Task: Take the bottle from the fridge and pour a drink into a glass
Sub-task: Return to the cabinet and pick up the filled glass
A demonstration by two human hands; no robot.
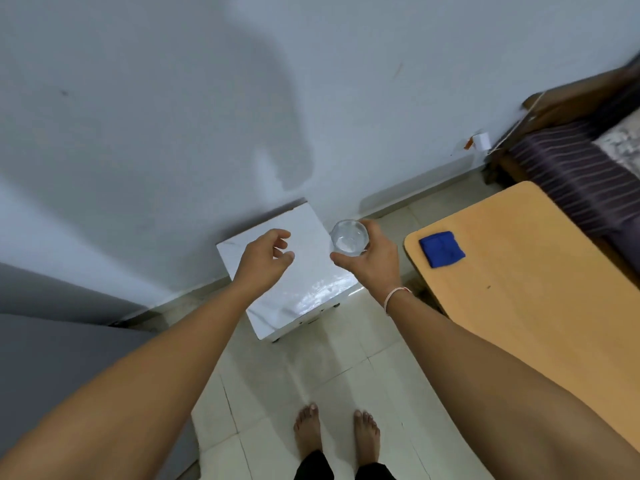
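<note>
My right hand (369,261) grips a clear drinking glass (349,236), held upright over the right edge of a small white table (311,299). I look straight down into the glass; liquid seems to glint inside, but I cannot be sure. My left hand (265,259) hovers above the same white table with loosely curled fingers and holds nothing. No bottle is in view. A grey appliance surface (62,358), possibly the fridge, fills the lower left corner.
A wooden table (519,306) stands to the right with a folded blue cloth (441,248) on it. Behind it is a bed with a striped cover (568,174). A white wall (207,98) lies ahead. My bare feet (336,434) stand on pale floor tiles.
</note>
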